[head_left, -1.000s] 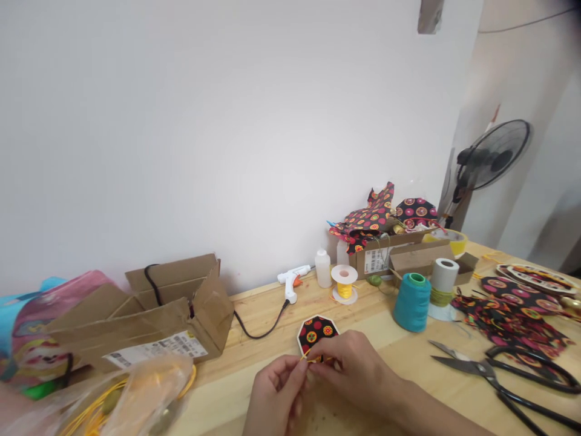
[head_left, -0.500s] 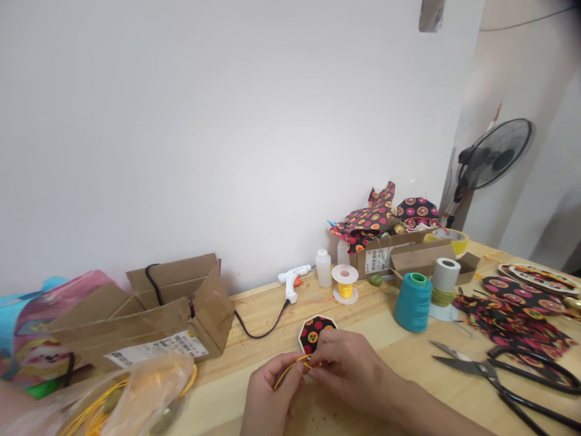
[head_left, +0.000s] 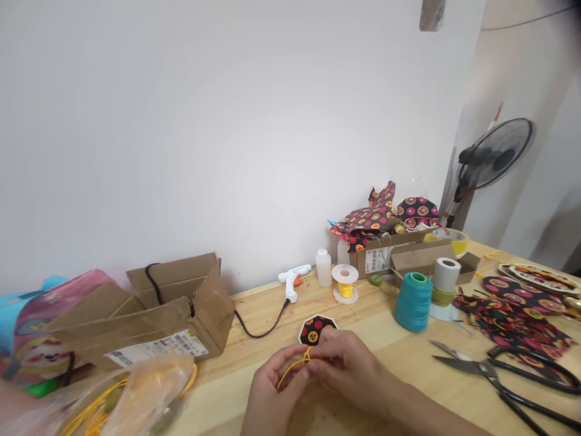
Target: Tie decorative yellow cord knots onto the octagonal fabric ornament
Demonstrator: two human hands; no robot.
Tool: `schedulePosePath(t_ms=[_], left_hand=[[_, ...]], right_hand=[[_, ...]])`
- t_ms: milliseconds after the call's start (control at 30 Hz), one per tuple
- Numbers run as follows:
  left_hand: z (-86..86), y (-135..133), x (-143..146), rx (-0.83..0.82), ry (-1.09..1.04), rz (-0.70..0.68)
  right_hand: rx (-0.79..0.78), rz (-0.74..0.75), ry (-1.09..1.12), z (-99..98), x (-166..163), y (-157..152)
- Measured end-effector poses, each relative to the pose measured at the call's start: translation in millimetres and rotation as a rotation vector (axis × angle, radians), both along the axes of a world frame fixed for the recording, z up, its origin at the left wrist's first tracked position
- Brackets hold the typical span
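My left hand (head_left: pixel 272 393) and my right hand (head_left: pixel 351 369) meet low in the middle of the wooden table (head_left: pixel 399 357). Both pinch a thin yellow cord (head_left: pixel 295 363) that loops up between their fingertips. Just behind the fingers lies an octagonal patch of black fabric with red and yellow circles (head_left: pixel 315 328), partly hidden by my right hand.
Black scissors (head_left: pixel 494 372) lie at the right, near printed fabric pieces (head_left: pixel 517 309). A teal thread cone (head_left: pixel 412 301), a grey spool (head_left: pixel 443 287), a yellow cord spool (head_left: pixel 344 283), a glue gun (head_left: pixel 293 281) and bottle (head_left: pixel 323 268) stand behind. Cardboard boxes (head_left: pixel 158 315) and plastic bags (head_left: pixel 136 393) fill the left.
The yellow cord has been drawn out from a short bit at the patch into a visible loop between my fingers. Both hands have shifted slightly toward me.
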State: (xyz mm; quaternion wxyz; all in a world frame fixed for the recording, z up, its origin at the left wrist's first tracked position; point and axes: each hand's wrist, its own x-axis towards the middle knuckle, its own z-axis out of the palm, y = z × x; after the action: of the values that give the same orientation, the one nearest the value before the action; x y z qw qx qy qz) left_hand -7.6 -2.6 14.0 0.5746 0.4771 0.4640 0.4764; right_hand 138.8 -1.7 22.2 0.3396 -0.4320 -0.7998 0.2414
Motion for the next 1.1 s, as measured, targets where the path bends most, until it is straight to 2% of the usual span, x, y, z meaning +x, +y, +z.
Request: schedulePosePath(t_ms=[300, 500, 600, 700, 833, 933, 1000, 1033, 1100], left_hand=[[3.1, -1, 0, -0.014, 0.152, -0.086], [4.1, -3, 1, 0.026, 0.204, -0.147], [1.7, -2, -1, -0.034, 0.189, -0.150], [-2.6, -1, -3, -0.073, 0.167, -0.121], [-7.5, 1, -6, -0.109, 0.058, -0.075], [-6.6, 2, -7, -0.144, -0.009, -0.059], [-4.0, 1, -7, -0.169, -0.023, -0.043], [-2.8, 1, -7, -0.179, -0.023, -0.038], [-1.1, 1, -7, -0.189, -0.025, -0.042]], right_hand=[[-0.192, -0.016, 0.396, -9.2, -2, 5], [-0.386, -0.022, 0.641, -1.8, -2, 7], [-0.478, 0.027, 0.812, 4.7, 3, 7], [-0.499, 0.086, 0.974, 13.3, 11, 5], [-0.543, 0.261, 1.153, 23.5, 23, 1], [-0.638, 0.423, 1.147, 25.8, 33, -2], [-0.705, 0.493, 1.021, 25.1, 36, -3], [-0.717, 0.491, 0.931, 24.4, 35, -4], [-0.662, 0.378, 0.722, 22.2, 29, -3]])
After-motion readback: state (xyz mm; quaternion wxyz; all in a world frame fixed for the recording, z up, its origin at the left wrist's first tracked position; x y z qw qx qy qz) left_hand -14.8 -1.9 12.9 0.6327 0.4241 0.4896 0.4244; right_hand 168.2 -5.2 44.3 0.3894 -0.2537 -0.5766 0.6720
